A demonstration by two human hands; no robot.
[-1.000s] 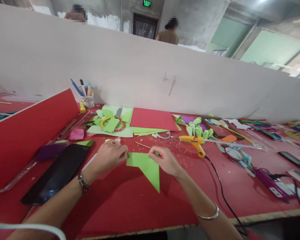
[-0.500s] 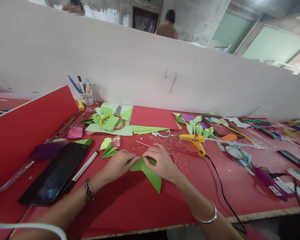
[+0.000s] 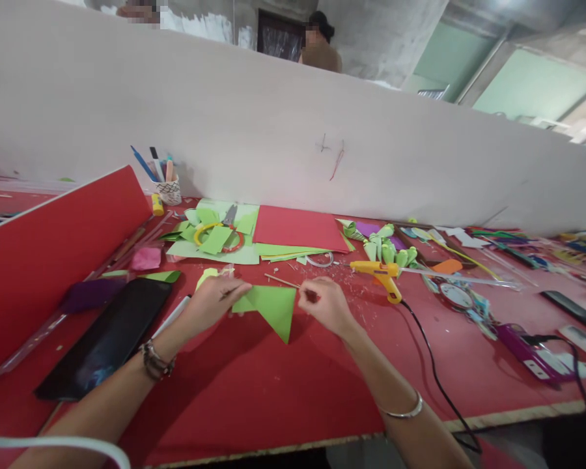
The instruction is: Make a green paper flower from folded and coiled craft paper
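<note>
My left hand [image 3: 217, 299] pinches the left end of a green paper piece [image 3: 276, 306] above the red tabletop. The paper has a straight upper edge, and one pointed corner hangs down toward me. Just past its right edge is my right hand [image 3: 328, 306], fingers curled together; a narrow gap seems to separate them from the paper, and what they hold, if anything, is hidden. Behind the hands lies a thin stick [image 3: 280, 280]. A crumpled yellow paper piece [image 3: 208, 275] is partly covered by my left hand.
A black phone-like slab [image 3: 105, 339] and a marker [image 3: 173, 312] lie left. Scissors [image 3: 230, 215] rest on green papers beside a red sheet [image 3: 300, 228]. Rolled green cones [image 3: 383, 247] and a yellow glue gun [image 3: 383, 277] with a black cord are right. A white partition [image 3: 273, 130] stands behind.
My hands have moved apart. My left hand has drawn the green paper leftward and up, and my right hand has come off it, slightly to the right.
</note>
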